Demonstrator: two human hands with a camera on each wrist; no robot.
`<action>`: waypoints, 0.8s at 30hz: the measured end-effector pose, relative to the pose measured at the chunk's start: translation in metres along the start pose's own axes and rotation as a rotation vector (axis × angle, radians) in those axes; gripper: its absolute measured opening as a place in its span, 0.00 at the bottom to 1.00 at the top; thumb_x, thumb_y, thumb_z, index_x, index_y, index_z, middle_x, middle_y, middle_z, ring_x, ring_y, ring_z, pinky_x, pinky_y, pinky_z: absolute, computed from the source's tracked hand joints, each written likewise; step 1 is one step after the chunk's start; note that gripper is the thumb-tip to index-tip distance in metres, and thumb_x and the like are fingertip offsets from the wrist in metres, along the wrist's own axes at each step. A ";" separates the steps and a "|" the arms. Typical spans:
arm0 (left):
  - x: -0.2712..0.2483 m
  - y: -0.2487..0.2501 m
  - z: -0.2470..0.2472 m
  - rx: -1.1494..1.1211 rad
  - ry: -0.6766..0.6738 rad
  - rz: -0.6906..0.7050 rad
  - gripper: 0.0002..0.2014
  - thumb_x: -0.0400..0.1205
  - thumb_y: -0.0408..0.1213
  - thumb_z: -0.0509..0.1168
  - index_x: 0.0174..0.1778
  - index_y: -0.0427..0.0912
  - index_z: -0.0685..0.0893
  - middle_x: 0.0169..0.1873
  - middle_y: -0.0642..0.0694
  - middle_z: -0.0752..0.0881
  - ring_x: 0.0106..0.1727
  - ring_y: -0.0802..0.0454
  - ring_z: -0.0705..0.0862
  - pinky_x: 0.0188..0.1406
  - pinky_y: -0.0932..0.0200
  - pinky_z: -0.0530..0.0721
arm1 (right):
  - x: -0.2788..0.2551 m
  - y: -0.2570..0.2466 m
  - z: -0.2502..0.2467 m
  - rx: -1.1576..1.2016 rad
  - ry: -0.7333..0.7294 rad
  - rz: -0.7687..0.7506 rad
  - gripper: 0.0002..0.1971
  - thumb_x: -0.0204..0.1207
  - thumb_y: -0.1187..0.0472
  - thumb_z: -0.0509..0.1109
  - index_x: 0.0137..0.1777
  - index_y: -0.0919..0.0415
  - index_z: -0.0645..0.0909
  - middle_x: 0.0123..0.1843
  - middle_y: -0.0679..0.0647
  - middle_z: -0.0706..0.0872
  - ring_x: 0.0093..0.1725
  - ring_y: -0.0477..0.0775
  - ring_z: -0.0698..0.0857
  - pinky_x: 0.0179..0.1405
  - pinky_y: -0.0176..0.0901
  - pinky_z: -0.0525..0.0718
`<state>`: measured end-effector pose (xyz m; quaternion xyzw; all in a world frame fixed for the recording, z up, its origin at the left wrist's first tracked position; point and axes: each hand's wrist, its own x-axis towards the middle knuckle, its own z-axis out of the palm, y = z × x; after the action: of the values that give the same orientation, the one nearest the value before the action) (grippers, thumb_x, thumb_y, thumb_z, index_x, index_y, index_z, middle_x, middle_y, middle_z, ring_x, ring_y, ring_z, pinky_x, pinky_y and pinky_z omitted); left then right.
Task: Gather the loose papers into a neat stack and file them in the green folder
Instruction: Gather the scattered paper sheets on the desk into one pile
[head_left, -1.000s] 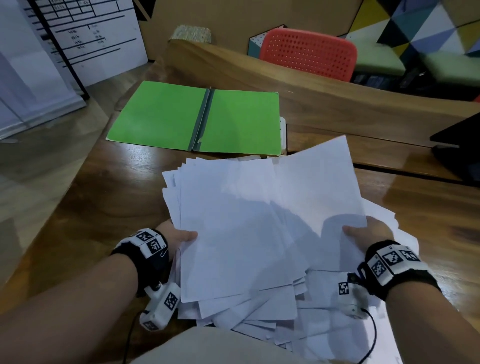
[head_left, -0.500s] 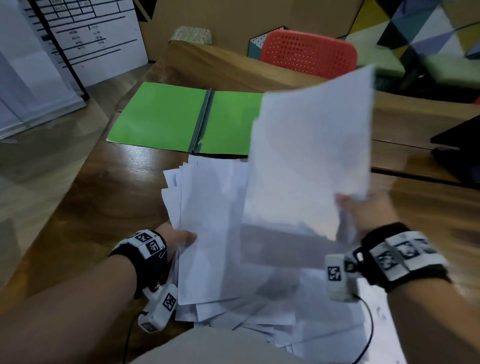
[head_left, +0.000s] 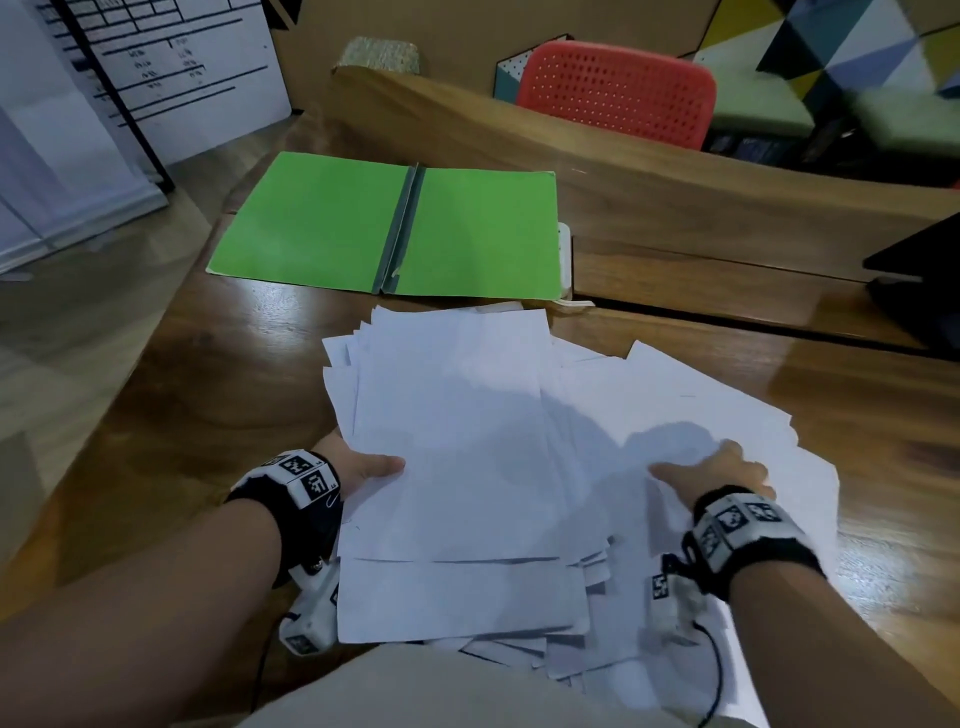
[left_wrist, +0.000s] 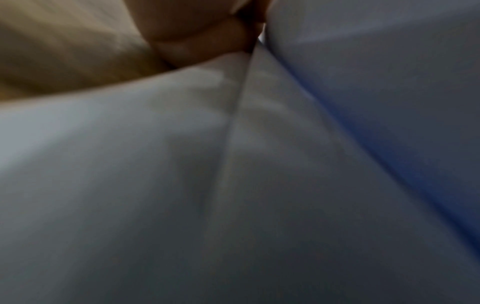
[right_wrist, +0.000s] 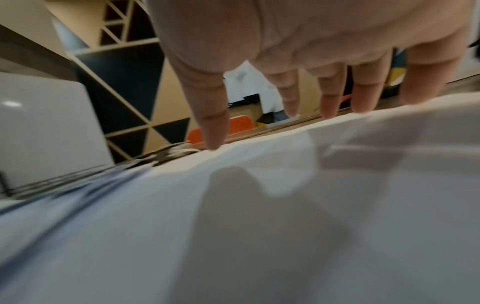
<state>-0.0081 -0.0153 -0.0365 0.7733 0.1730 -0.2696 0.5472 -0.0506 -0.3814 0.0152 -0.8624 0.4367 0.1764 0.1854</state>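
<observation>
The green folder (head_left: 384, 228) lies open and flat at the far side of the wooden table (head_left: 171, 415). In front of it sits an untidy pile of white papers (head_left: 467, 441). My left hand (head_left: 374, 467) grips the left edge of a partly squared stack of sheets, thumb on top, fingers hidden beneath. The left wrist view is blurred and shows only paper (left_wrist: 259, 185) and part of a finger (left_wrist: 202, 45). My right hand (head_left: 711, 462) rests on the loose sheets at the right. Its fingers (right_wrist: 332, 98) are straight and spread, tips touching the paper (right_wrist: 259, 226).
A raised wooden divider (head_left: 675, 197) runs behind the folder, with a red chair (head_left: 618, 88) beyond it. A black laptop (head_left: 919, 280) sits at the right edge. A white power strip (head_left: 565, 260) lies beside the folder. The table's left edge drops to the floor.
My right hand lifted a sheet off the right side, laid it on the stack that my left hand holds, and came back down onto the loose sheets at the right.
</observation>
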 end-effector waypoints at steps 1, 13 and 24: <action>-0.001 0.001 0.001 -0.006 0.012 -0.011 0.38 0.57 0.40 0.81 0.64 0.41 0.79 0.59 0.43 0.85 0.59 0.42 0.83 0.66 0.42 0.78 | 0.004 0.008 -0.004 0.065 -0.044 0.010 0.45 0.63 0.46 0.78 0.75 0.64 0.61 0.72 0.68 0.72 0.68 0.71 0.75 0.64 0.57 0.77; 0.006 -0.003 0.003 0.030 0.041 -0.040 0.33 0.66 0.34 0.79 0.67 0.38 0.77 0.60 0.42 0.84 0.60 0.41 0.82 0.63 0.46 0.77 | 0.014 0.029 -0.021 0.155 -0.039 -0.033 0.29 0.76 0.57 0.67 0.74 0.71 0.69 0.74 0.67 0.75 0.71 0.68 0.75 0.69 0.53 0.72; 0.010 -0.005 0.001 0.019 0.037 -0.044 0.38 0.58 0.39 0.81 0.66 0.39 0.78 0.61 0.40 0.85 0.60 0.40 0.83 0.66 0.41 0.77 | 0.003 0.021 -0.027 0.233 -0.002 -0.097 0.18 0.72 0.69 0.69 0.61 0.74 0.77 0.56 0.69 0.84 0.52 0.66 0.82 0.52 0.49 0.80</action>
<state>-0.0035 -0.0152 -0.0466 0.7794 0.1975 -0.2687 0.5304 -0.0622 -0.4079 0.0342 -0.8550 0.4118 0.1160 0.2931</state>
